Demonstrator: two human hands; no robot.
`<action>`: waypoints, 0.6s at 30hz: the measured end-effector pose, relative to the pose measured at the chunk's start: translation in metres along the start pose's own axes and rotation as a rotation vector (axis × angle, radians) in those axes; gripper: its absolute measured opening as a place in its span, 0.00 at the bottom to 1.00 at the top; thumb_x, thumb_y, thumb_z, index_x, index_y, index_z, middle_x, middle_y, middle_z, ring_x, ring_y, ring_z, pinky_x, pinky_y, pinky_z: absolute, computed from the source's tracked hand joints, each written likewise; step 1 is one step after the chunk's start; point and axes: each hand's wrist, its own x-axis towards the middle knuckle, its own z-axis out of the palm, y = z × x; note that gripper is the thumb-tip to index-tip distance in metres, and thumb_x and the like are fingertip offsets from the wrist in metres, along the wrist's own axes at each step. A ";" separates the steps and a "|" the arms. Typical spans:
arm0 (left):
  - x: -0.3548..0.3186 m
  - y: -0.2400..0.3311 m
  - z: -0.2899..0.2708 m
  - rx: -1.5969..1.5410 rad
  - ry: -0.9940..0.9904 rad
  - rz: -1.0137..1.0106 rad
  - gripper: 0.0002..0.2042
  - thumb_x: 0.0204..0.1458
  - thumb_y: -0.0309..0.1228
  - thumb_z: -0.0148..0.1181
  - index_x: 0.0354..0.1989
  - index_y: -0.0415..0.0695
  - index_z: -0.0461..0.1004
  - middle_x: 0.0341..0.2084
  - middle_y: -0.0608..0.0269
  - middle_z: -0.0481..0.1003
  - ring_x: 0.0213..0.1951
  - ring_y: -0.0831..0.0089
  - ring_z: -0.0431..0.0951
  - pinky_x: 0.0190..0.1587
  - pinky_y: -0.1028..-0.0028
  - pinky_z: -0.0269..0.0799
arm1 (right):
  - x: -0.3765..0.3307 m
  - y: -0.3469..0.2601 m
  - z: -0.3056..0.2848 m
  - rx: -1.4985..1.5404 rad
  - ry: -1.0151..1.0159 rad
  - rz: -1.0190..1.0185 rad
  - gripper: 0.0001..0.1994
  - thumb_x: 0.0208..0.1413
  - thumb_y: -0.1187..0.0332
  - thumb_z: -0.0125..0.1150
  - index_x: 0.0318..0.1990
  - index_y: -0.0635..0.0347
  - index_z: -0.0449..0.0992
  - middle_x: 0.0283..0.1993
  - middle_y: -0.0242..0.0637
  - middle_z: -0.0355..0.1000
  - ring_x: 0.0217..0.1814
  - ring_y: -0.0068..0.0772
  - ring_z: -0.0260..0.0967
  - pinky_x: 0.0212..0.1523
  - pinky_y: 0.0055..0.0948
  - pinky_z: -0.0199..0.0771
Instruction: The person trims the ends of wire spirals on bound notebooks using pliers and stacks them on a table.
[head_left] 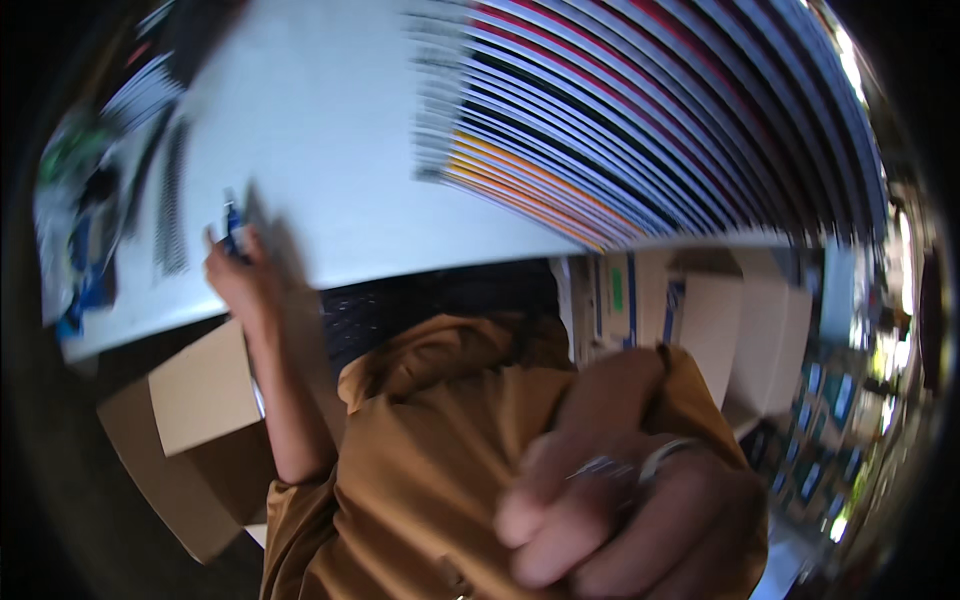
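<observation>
My left hand [240, 275] is over the white table near its front edge. Its fingers close around a small blue tool [232, 225] with a narrow tip that points away from me; blur hides its exact kind. Close in front of my chest, large and a little smeared, is my right hand [630, 510]. Its fingers are curled, with rings on them, and whatever they might hold is hidden. Overlapping thin booklets [620, 110] with white, dark, red and orange edges fan across the right side of the table, apart from both hands.
A white tabletop [330, 140] stretches ahead of me. Dark coil strips [175, 200] and a blurred blue and green clutter [90, 240] lie at its left end. An open cardboard box [200, 400] stands below left; further boxes [715, 320] stand below right, beside stacked goods [820, 430].
</observation>
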 end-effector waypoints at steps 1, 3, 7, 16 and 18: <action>0.003 -0.007 -0.003 -0.258 -0.018 -0.048 0.22 0.55 0.40 0.51 0.52 0.35 0.64 0.41 0.53 0.69 0.39 0.63 0.70 0.42 0.66 0.65 | 0.000 0.004 0.004 -0.012 -0.031 -0.016 0.07 0.48 0.71 0.60 0.27 0.62 0.68 0.30 0.42 0.62 0.29 0.45 0.68 0.29 0.42 0.65; -0.005 0.020 -0.012 -0.908 -0.219 -0.259 0.21 0.57 0.42 0.48 0.52 0.38 0.65 0.37 0.61 0.69 0.35 0.72 0.68 0.39 0.71 0.64 | -0.002 0.006 0.013 -0.097 -0.050 -0.041 0.07 0.48 0.70 0.59 0.26 0.61 0.68 0.28 0.41 0.63 0.28 0.43 0.68 0.30 0.43 0.63; -0.047 0.080 -0.035 -1.776 -0.859 -0.557 0.18 0.57 0.41 0.46 0.46 0.38 0.64 0.36 0.60 0.66 0.35 0.74 0.65 0.37 0.75 0.62 | -0.007 0.020 0.015 -0.189 -0.121 -0.029 0.07 0.47 0.67 0.58 0.25 0.59 0.68 0.25 0.38 0.63 0.26 0.39 0.67 0.33 0.44 0.58; -0.096 0.130 -0.023 -2.014 -1.482 -0.953 0.20 0.55 0.43 0.45 0.51 0.43 0.63 0.37 0.59 0.69 0.39 0.66 0.71 0.44 0.61 0.69 | 0.007 0.034 0.007 -0.354 -0.346 0.127 0.09 0.46 0.61 0.56 0.22 0.53 0.68 0.18 0.31 0.65 0.22 0.30 0.66 0.39 0.49 0.47; -0.098 0.125 -0.010 -2.108 -1.579 -0.898 0.21 0.54 0.44 0.45 0.52 0.43 0.63 0.36 0.60 0.69 0.38 0.67 0.71 0.42 0.61 0.69 | 0.018 0.036 -0.010 -0.520 -0.371 0.139 0.09 0.46 0.60 0.56 0.21 0.52 0.68 0.17 0.30 0.65 0.21 0.28 0.66 0.40 0.50 0.45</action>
